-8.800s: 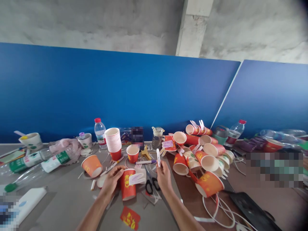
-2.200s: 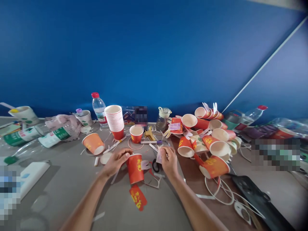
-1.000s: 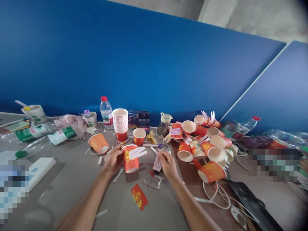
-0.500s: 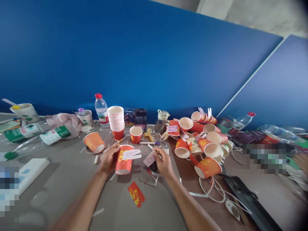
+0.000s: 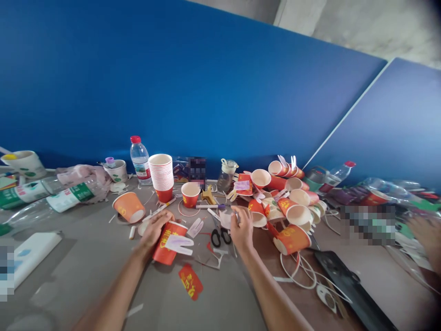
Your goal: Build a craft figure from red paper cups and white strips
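Note:
My left hand [image 5: 155, 232] is wrapped round a tilted red paper cup [image 5: 167, 253]. A white and purple paper ear piece [image 5: 179, 244] sits across the cup's side. My right hand [image 5: 243, 227] is to the right, with its bent fingers at the edge of a pale paper piece [image 5: 225, 219]; the grip is partly hidden. Between the hands lie a loose ear-shaped paper piece [image 5: 195, 227] and black-handled scissors [image 5: 220, 237]. A thin white stick [image 5: 213, 214] is just beyond the scissors. In front of the cup lies a red paper cutout [image 5: 190, 282].
A stack of paper cups [image 5: 161, 174] stands at the back beside a water bottle [image 5: 140, 161]. Several cups with paper ears [image 5: 298, 214] are piled on the right, near white cable loops [image 5: 299, 276]. Another person's hand [image 5: 425, 234] shows at the far right.
The loose ear piece my right hand held now lies on the table, and the scissors are uncovered. My right hand has moved to the pale paper. The cup in my left hand is lower and more tilted.

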`<state>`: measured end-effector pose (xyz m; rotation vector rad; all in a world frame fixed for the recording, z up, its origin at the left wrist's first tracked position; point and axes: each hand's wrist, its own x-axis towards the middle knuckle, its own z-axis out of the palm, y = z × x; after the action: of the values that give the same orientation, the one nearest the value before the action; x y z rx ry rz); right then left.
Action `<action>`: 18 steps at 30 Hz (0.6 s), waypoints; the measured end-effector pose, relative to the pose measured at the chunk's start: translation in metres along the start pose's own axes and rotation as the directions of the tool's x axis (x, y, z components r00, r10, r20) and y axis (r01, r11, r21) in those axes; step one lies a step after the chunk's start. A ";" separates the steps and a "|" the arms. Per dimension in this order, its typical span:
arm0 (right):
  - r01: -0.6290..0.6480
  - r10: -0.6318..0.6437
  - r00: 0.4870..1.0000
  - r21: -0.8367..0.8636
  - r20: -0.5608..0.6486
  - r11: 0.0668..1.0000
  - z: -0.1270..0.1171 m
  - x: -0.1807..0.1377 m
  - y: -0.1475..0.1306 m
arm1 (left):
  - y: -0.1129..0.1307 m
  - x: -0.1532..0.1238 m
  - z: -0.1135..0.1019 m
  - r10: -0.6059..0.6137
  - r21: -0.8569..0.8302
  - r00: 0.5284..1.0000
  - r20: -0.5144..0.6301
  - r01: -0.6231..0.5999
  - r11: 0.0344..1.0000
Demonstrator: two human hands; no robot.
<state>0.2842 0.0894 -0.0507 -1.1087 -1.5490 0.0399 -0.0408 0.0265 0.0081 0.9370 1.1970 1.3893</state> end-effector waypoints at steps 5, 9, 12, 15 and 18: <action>-0.002 0.004 0.999 -0.042 0.043 0.999 0.007 -0.009 -0.008 | -0.012 -0.006 0.010 -0.033 0.107 0.998 0.058 0.026 0.994; 0.039 -0.036 0.999 -0.081 0.039 0.996 0.011 -0.014 -0.013 | -0.021 -0.010 0.021 -0.050 0.194 0.990 0.134 0.023 0.981; 0.066 -0.063 0.998 -0.127 0.030 0.990 0.011 -0.015 -0.014 | -0.021 -0.010 0.024 0.063 0.249 0.987 0.149 -0.099 0.963; 0.074 -0.070 0.997 -0.129 0.037 0.989 0.009 -0.016 -0.011 | -0.015 -0.006 0.018 0.203 0.261 0.979 0.025 -0.203 0.944; 0.080 -0.077 0.996 -0.122 0.034 0.989 0.008 -0.018 -0.008 | -0.010 0.001 0.004 0.267 0.298 0.946 -0.185 -0.205 0.932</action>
<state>0.2715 0.0777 -0.0623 -1.1467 -1.6378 -0.0948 -0.0351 0.0274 -0.0013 1.1747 1.5144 1.5785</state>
